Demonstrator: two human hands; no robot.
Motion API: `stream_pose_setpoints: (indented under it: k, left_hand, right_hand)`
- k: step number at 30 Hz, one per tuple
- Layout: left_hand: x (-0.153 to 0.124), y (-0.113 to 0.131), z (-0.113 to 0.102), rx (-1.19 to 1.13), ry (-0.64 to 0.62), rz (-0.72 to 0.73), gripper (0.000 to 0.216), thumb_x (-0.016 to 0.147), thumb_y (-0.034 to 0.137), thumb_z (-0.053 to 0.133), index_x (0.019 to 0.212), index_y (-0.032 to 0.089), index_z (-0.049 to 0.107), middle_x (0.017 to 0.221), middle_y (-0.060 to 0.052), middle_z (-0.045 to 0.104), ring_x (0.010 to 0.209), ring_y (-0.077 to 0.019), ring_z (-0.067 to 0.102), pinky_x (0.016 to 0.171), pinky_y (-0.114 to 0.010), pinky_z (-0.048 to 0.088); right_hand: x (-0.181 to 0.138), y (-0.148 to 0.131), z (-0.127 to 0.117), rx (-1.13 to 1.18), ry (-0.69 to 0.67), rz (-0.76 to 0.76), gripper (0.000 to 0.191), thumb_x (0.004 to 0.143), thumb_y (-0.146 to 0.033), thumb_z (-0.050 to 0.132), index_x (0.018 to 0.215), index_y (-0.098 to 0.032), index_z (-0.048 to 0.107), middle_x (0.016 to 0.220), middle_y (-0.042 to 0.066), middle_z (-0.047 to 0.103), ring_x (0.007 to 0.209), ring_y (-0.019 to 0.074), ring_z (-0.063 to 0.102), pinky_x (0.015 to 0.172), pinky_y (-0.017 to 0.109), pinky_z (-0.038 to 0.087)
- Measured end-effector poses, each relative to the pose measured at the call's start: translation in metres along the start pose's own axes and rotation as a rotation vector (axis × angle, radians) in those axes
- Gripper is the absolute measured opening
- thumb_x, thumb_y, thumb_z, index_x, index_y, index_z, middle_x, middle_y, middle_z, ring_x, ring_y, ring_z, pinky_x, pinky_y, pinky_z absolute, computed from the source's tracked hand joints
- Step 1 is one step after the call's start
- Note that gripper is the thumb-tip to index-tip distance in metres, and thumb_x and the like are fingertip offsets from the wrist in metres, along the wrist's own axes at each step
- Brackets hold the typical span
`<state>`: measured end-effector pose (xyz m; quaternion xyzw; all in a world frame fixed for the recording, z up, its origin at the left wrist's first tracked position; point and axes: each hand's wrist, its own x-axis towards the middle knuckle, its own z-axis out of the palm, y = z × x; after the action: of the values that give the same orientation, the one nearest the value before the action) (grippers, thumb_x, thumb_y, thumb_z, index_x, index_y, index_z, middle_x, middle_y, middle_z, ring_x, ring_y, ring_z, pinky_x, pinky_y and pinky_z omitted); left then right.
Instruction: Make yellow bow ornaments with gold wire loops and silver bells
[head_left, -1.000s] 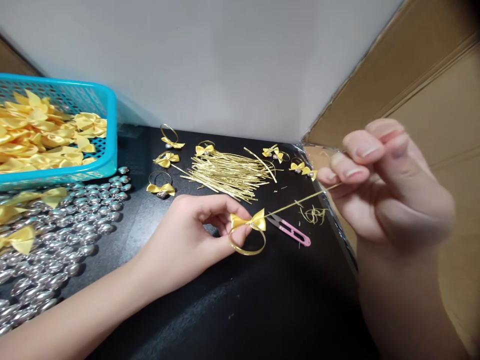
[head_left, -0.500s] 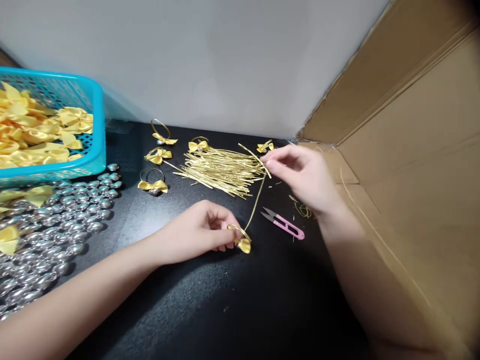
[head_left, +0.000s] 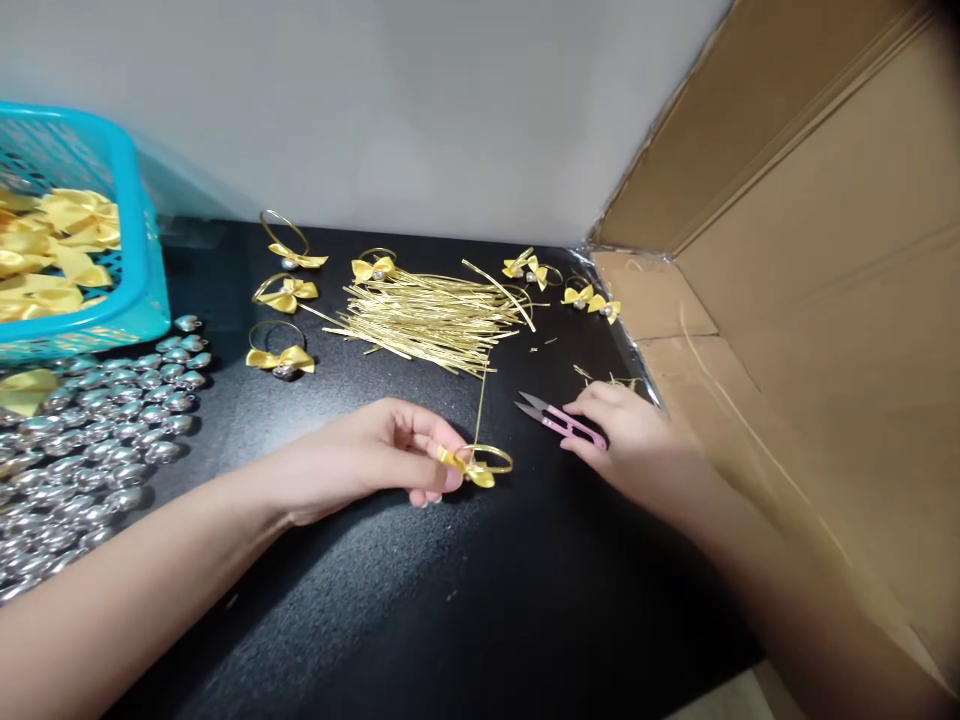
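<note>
In my left hand point(head_left: 397, 455) is a yellow ribbon bow point(head_left: 480, 475) with a gold wire loop, pinched between thumb and fingers. A straight end of gold cord point(head_left: 480, 405) rises from it toward the pile. My right hand point(head_left: 630, 435) has its thumb and fingers closed around the handle of pink thread snips point(head_left: 559, 418), which lie on the black table with blades pointing left. Behind both hands spreads a pile of cut gold cords point(head_left: 427, 318).
Finished-looking looped bows point(head_left: 281, 360) sit left of the pile, and more bows point(head_left: 577, 296) at the right. A blue basket point(head_left: 142, 260) holds yellow bows. Silver heart-shaped beads point(head_left: 127, 430) cover the left side. Cardboard point(head_left: 810, 200) walls the right.
My right hand has let go of the gold cord end and come down to the thread snips. My left hand still pinches the bow, its loop now turned to the right.
</note>
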<state>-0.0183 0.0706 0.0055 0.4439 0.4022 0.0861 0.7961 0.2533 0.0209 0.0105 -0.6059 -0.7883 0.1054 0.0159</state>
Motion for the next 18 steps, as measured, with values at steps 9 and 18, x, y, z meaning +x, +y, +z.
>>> stream_pose_setpoints:
  k: [9,18]
  left_hand:
    - [-0.002,-0.011,0.001,-0.047,0.047,0.074,0.012,0.075,0.022,0.078,0.084,0.014,0.076,0.069,-0.001,0.070,0.058,-0.0060,0.057,0.057,-0.014,0.047]
    - [0.003,-0.011,-0.001,-0.144,0.059,0.128,0.013,0.077,0.012,0.075,0.073,0.014,0.062,0.062,0.004,0.068,0.054,-0.0038,0.058,0.054,-0.012,0.046]
  right_hand:
    - [-0.007,-0.007,0.013,0.250,0.248,-0.030,0.021,0.099,-0.024,0.043,0.085,-0.018,0.058,0.084,0.008,0.068,0.078,0.0207,0.065,0.076,0.034,0.050]
    - [0.006,-0.031,0.004,0.793,-0.161,-0.048,0.039,0.103,-0.036,0.034,0.090,-0.019,0.066,0.077,-0.001,0.064,0.071,0.0121,0.058,0.067,0.024,0.040]
